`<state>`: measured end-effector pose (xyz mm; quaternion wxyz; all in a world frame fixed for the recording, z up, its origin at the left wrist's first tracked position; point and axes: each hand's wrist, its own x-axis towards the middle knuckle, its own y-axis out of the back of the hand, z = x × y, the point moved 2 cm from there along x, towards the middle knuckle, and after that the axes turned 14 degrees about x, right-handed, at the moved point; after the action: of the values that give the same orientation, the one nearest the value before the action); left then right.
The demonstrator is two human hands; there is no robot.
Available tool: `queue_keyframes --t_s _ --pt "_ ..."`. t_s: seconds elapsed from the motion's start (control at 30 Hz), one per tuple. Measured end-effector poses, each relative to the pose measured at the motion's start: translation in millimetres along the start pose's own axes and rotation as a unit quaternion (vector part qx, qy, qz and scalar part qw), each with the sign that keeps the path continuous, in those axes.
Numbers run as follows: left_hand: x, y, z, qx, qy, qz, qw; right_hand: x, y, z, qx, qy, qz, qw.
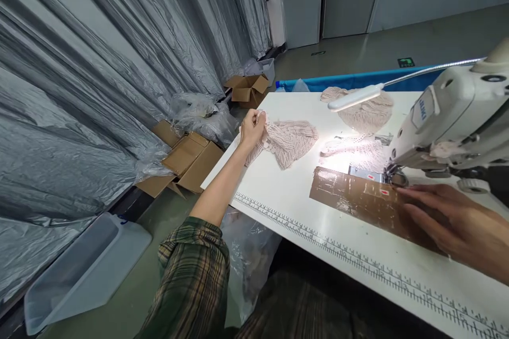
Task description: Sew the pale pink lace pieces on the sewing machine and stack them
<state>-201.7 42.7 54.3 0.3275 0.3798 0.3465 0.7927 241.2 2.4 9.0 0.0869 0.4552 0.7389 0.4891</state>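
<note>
At the table's left end, my left hand (253, 128) pinches the edge of a pale pink gathered, lacy piece of fabric (292, 140), which spreads over the white tabletop. My right hand (453, 217) lies with fingers extended on a strip of brown tape (345, 193) stuck to the table. Its fingertips are close to the presser foot (393, 172) of a white sewing machine (427, 116). Another pale pink piece (358, 152) lies by the needle under bright light. Behind it rests a further pink piece (368, 111), partly covered by the lamp.
A white lamp (356, 98) on a bendable neck hangs over the table. Along the front edge runs a printed ruler (318, 238). Cardboard boxes (191, 156), clear plastic bags (204, 114) and a translucent bin (85, 270) stand on the floor at left, beside silver curtains (119, 53).
</note>
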Motion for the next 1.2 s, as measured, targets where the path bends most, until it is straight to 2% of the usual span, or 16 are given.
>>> queue_keyframes --t_s 0.07,0.13,0.17,0.23,0.3,0.37,0.43,0.47,0.53,0.6,0.67,0.73,0.8,0.9,1.03,1.2 --pt "-10.6 5.7 16.5 -0.059 -0.03 -0.032 0.997 -0.8 8.0 -16.4 0.051 0.017 -0.024 0.998" --pt "-28.5 13.2 40.3 -0.147 -0.087 -0.119 0.978 -1.2 17.0 -34.6 0.113 0.009 -0.04 0.993" --pt "-41.3 17.1 54.7 -0.174 -0.134 -0.188 0.957 -1.3 20.9 -43.8 0.14 0.004 -0.05 0.989" --pt "-74.4 24.6 84.5 -0.189 -0.236 -0.324 0.896 -1.5 27.2 -60.5 0.19 -0.006 -0.052 0.98" --pt "-114.2 30.6 112.0 -0.185 -0.324 -0.45 0.812 -2.0 30.4 -72.1 0.239 -0.035 -0.04 0.97" --pt "-152.7 35.1 135.3 -0.19 -0.394 -0.53 0.726 -3.4 29.3 -79.1 0.307 -0.06 -0.048 0.949" --pt "-181.7 38.6 153.4 -0.198 -0.448 -0.563 0.666 -6.4 23.2 -84.5 0.399 -0.058 -0.12 0.907" --pt "-191.5 40.2 160.1 -0.203 -0.469 -0.572 0.641 -8.8 18.9 -87.0 0.448 -0.048 -0.173 0.876" --pt "-201.1 43.4 168.1 -0.219 -0.487 -0.578 0.617 -15.7 10.0 -90.8 0.533 -0.036 -0.266 0.802" --pt "-201.0 45.8 169.2 -0.231 -0.48 -0.573 0.623 -24.4 1.9 -91.7 0.595 -0.06 -0.321 0.734" --pt "-196.8 46.5 165.2 -0.231 -0.462 -0.569 0.639 -33.7 -3.3 -90.9 0.631 -0.11 -0.355 0.681" --pt "-191.3 44.8 159.2 -0.224 -0.444 -0.575 0.65 -41.2 -4.0 -89.1 0.64 -0.15 -0.375 0.654" --pt "-184.4 40.9 153.7 -0.221 -0.427 -0.585 0.653 -43.8 0.0 -85.2 0.612 -0.163 -0.37 0.679" --pt "-167.4 29.2 147.5 -0.209 -0.4 -0.589 0.671 -37.2 10.1 -73.9 0.542 -0.161 -0.328 0.757" --pt "-137.1 0.6 138.2 -0.206 -0.345 -0.58 0.709 -14.4 20.5 -48.3 0.471 -0.196 -0.269 0.817" --pt "-114.5 -37.3 122.1 -0.158 -0.295 -0.472 0.816 13.5 22.4 -14.2 0.366 -0.235 -0.162 0.886"
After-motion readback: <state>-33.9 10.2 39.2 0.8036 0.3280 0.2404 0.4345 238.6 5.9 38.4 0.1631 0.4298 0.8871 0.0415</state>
